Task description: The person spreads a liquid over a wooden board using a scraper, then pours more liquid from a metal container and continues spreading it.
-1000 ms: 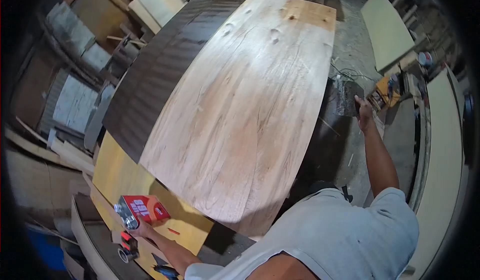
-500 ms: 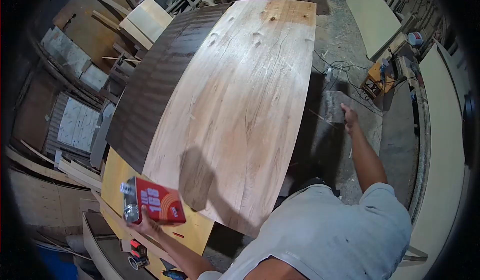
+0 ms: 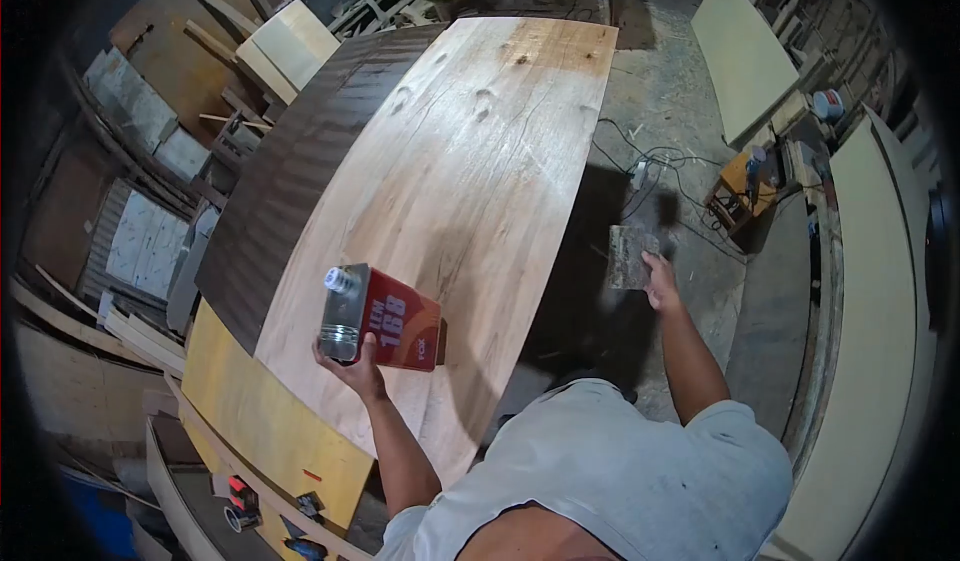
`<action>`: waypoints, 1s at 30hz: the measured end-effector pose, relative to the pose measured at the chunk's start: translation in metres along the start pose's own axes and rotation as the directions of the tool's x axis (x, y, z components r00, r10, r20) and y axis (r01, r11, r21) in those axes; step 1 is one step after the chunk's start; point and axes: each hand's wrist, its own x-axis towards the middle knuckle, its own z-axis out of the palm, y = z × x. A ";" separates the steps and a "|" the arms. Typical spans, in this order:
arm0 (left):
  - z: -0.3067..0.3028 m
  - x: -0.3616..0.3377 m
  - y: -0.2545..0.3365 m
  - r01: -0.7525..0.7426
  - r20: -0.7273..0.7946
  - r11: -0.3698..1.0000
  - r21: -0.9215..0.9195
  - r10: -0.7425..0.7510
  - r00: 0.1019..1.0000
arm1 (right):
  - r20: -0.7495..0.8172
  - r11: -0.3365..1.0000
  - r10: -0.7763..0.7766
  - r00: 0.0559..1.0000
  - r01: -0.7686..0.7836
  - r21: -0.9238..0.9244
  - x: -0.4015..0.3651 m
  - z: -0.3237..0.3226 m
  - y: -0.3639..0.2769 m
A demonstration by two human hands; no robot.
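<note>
My left hand [image 3: 356, 363] grips a red metal can of glue [image 3: 402, 323] marked "LEM 168 FOX" by its lower end. The can is tilted on its side, its white cap [image 3: 338, 279] toward the left, above the near part of a long wood-grain sheet [image 3: 470, 191]. Off the sheet's right edge, my right hand [image 3: 660, 279] pinches a thin, stained rectangular spreader [image 3: 628, 257] by its right side. Glossy streaks show over the far part of the sheet.
A dark ribbed sheet [image 3: 290, 151] lies along the left, with a yellow board [image 3: 260, 401] nearer. Tape rolls and a drill [image 3: 305, 549] sit at the lower left. Cables [image 3: 650, 161] trail on the floor by a wooden stool [image 3: 738, 186]. Pale panels [image 3: 745, 56] lean at right.
My left hand has carried the can right and up, from over the yellow board to over the wood-grain sheet. My right hand, with the spreader, has come left and slightly lower.
</note>
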 end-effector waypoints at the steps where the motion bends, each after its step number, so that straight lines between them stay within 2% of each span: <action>1: 0.006 -0.011 -0.006 0.026 0.021 0.999 0.039 -0.026 0.999 | 0.007 1.000 0.006 1.000 -0.006 -0.010 0.004 -0.011 -0.009; 2: 0.005 -0.022 -0.014 0.033 0.010 0.998 0.047 -0.033 0.999 | -0.013 0.999 -0.019 1.000 0.019 -0.030 0.007 -0.022 -0.018; 4: -0.008 -0.035 -0.030 -0.240 0.201 0.909 0.341 0.179 0.963 | -0.011 0.997 -0.024 1.000 0.023 -0.068 0.025 -0.046 -0.025; 5: -0.014 -0.034 -0.030 -0.186 0.209 0.898 0.399 0.108 0.972 | 0.018 0.998 -0.018 1.000 0.019 -0.052 0.045 -0.067 -0.022; 6: -0.012 -0.031 -0.019 -0.100 0.224 0.936 0.337 0.023 0.974 | 0.058 0.999 -0.001 0.998 0.003 -0.042 0.064 -0.083 -0.014; 7: -0.013 -0.027 -0.002 -0.084 0.265 0.906 0.414 -0.032 0.964 | 0.072 0.999 0.027 0.997 -0.024 -0.043 0.084 -0.100 -0.008; 9: -0.016 -0.018 0.016 -0.096 0.326 0.882 0.462 -0.069 0.943 | 0.144 0.992 0.098 0.985 -0.086 -0.088 0.106 -0.095 -0.006; 10: -0.022 -0.015 0.018 -0.188 0.348 0.788 0.586 -0.035 0.937 | 0.177 0.995 0.099 0.979 -0.095 -0.030 0.105 -0.088 -0.015; 11: -0.020 -0.012 0.027 -0.214 0.359 0.745 0.632 -0.037 0.932 | 0.198 0.994 0.097 0.975 -0.106 0.034 0.099 -0.072 -0.029; 12: -0.022 -0.007 0.032 -0.137 0.287 0.786 0.603 -0.053 0.956 | 0.231 0.992 0.124 0.965 -0.130 0.009 0.098 -0.056 -0.038; 14: -0.011 0.010 0.063 -0.188 0.262 0.737 0.649 0.016 0.965 | 0.153 0.975 0.221 0.963 -0.220 -0.028 0.097 -0.032 -0.049; 15: -0.002 0.018 0.073 -0.178 0.245 0.729 0.661 0.014 0.969 | 0.169 0.973 0.231 0.958 -0.228 -0.040 0.102 -0.026 -0.049; 17: 0.018 0.029 0.084 -0.072 0.263 0.726 0.684 -0.152 0.953 | 0.187 0.973 0.228 0.956 -0.215 -0.084 0.111 -0.016 -0.048; 18: 0.029 0.036 0.086 -0.063 0.247 0.719 0.692 -0.153 0.957 | 0.200 0.971 0.236 0.951 -0.221 -0.093 0.112 -0.009 -0.050; 20: 0.051 0.051 0.086 -0.182 0.360 0.542 0.820 -0.244 0.900 | 0.256 0.971 0.240 0.936 -0.226 -0.083 0.110 0.008 -0.055; 21: 0.059 0.056 0.087 -0.180 0.354 0.537 0.824 -0.241 0.904 | 0.265 0.970 0.242 0.933 -0.228 -0.084 0.107 0.014 -0.057; 23: 0.071 0.065 0.088 -0.283 0.417 0.375 0.883 -0.345 0.841 | 0.136 0.957 0.267 0.954 -0.247 -0.150 0.103 0.021 -0.061; 24: 0.072 0.069 0.084 -0.284 0.416 0.372 0.884 -0.344 0.842 | 0.140 0.957 0.269 0.953 -0.248 -0.149 0.105 0.019 -0.059; 26: 0.071 0.077 0.071 -0.315 0.481 0.411 0.856 -0.408 0.776 | 0.278 0.991 0.135 0.951 -0.131 -0.031 0.105 0.008 -0.054; 30: 0.073 0.087 0.065 -0.443 0.564 0.358 0.822 -0.405 0.720 | 0.222 0.990 0.141 0.965 -0.144 -0.004 0.098 -0.020 -0.052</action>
